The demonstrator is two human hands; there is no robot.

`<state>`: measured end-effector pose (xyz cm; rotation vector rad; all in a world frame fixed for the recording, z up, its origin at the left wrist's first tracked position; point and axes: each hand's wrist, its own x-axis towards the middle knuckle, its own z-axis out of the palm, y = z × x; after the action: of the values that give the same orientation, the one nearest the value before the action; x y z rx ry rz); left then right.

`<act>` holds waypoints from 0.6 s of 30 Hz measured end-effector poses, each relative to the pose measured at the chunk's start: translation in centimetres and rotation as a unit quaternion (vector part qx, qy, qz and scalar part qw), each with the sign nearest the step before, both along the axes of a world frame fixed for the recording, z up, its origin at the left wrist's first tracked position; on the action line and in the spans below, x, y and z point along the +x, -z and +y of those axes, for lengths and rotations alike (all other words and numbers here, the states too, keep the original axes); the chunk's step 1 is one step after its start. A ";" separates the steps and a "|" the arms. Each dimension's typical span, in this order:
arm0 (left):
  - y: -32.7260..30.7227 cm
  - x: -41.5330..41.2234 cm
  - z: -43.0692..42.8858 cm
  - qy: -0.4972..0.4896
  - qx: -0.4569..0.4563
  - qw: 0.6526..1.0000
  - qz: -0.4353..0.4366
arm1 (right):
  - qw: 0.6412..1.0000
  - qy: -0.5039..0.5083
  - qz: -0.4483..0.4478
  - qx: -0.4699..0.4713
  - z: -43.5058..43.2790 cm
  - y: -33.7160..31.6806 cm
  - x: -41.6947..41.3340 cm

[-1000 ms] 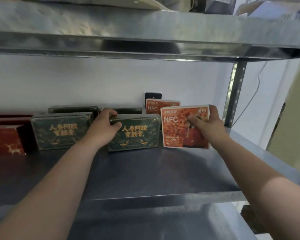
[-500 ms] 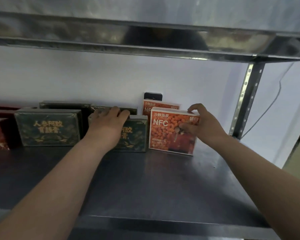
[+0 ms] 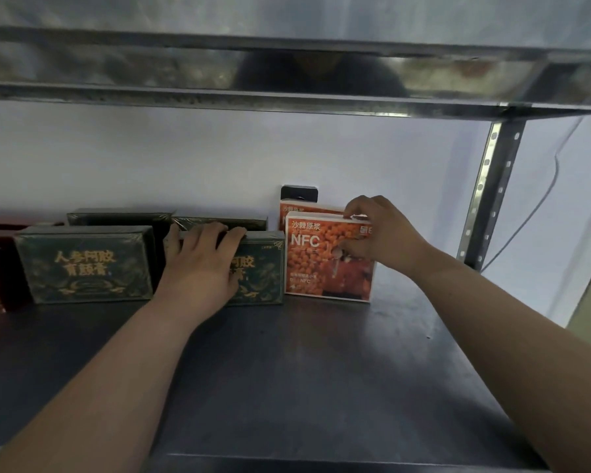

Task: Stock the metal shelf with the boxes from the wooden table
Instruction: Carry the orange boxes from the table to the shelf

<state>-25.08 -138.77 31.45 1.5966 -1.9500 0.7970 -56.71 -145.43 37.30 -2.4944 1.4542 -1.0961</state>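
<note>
The orange NFC box (image 3: 321, 268) stands upright on the metal shelf (image 3: 321, 387), its printed face toward you and its narrow depth running back to the wall. Your right hand (image 3: 379, 233) is on its upper right corner: thumb on the front, fingers hooked over the top edge, pinching it. That arm reaches in from the right and slightly above, wrist bent down.

Just behind the orange NFC box is a second orange box (image 3: 307, 208); you cannot tell whether the two touch. Any squaring-up probably goes straight back along that line.

Just left of the orange NFC box, almost against it, stands a green box (image 3: 263, 268). Your left hand (image 3: 198, 264) lies flat on its front, with straight fingers reaching over the top. Farther left is a matching green box (image 3: 82, 264).
</note>
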 end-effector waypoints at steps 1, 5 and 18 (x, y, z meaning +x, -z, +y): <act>0.1 0.1 0.0 0.000 0.003 1.000 -0.001 | 1.000 -0.001 -0.004 0.005 -0.2 -0.5 0.2; 0.2 0.1 -0.1 0.009 -0.008 1.000 0.008 | 0.996 0.006 -0.093 -0.010 -1.9 -3.2 1.1; 0.3 0.3 -0.3 0.022 -0.025 0.999 0.022 | 0.977 0.031 0.036 0.209 -6.3 -6.4 1.6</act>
<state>-24.83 -139.08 31.14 1.5247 -1.9133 0.7798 -55.15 -151.77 43.74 -2.2239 1.5937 -0.6246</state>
